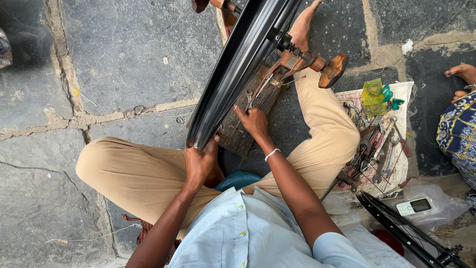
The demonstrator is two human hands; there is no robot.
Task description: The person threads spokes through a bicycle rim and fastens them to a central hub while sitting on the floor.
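A black bicycle wheel rim (238,64) stands on edge in a rusty wooden truing stand (297,62) between my legs. My left hand (200,161) grips the near edge of the rim. To its right, my right hand (253,121) rests with fingertips on a weathered wooden block (243,131) under the stand, next to the rim and its spokes. A small spanner (249,95) lies on that block just beyond my fingers. I sit cross-legged in tan trousers on stone paving.
To my right a cloth (396,94) carries several spanners and pliers (377,149) and a green oil bottle (373,94). A second black wheel (396,228) and a small phone (414,206) lie at lower right. Another person's patterned clothing and foot (458,114) are at the right edge.
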